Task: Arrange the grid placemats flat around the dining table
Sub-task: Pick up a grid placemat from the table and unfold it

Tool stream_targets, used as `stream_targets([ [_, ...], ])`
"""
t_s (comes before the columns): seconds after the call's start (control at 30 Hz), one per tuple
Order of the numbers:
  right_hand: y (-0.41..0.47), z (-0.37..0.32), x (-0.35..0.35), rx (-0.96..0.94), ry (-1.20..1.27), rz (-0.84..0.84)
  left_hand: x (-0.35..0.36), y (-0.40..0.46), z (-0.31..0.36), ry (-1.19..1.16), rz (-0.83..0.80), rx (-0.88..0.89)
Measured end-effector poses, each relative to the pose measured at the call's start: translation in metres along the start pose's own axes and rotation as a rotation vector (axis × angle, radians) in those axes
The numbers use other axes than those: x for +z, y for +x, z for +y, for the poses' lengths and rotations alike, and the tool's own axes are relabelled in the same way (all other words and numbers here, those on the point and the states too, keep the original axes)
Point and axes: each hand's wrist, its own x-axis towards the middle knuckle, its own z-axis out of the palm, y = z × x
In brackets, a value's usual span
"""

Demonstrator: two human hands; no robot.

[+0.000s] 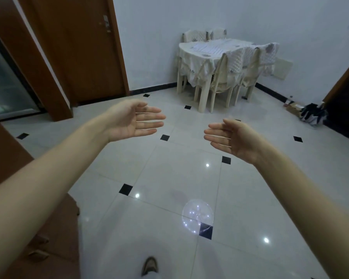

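Observation:
The dining table [191,57] stands far off in the room's back corner, draped in a cream cloth. On its top lie pale grid placemats [210,46], stacked or overlapping; their number is hard to tell from here. My left hand [131,119] and my right hand [233,137] are stretched out in front of me over the tiled floor, palms facing each other, fingers straight, holding nothing. Both hands are several steps away from the table.
Cream chairs [222,77] ring the table. A brown door [79,47] is at the left, a dark umbrella [312,115] and a box lie by the right wall. A clear balloon [197,215] rests on the floor near my shoe [149,265]. Brown furniture [28,228] is at my left.

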Motion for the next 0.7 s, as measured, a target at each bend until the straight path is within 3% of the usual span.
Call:
stream_targets([
  [0.47,0.145,-0.027,0.094,0.004,0.048,-0.021,-0.128,0.087,0.059,0.018,0.083,-0.002],
  [0.7,0.192,-0.037,0.111,0.019,0.041,0.022,-0.156,0.131,0.075,-0.001,0.058,-0.003],
])
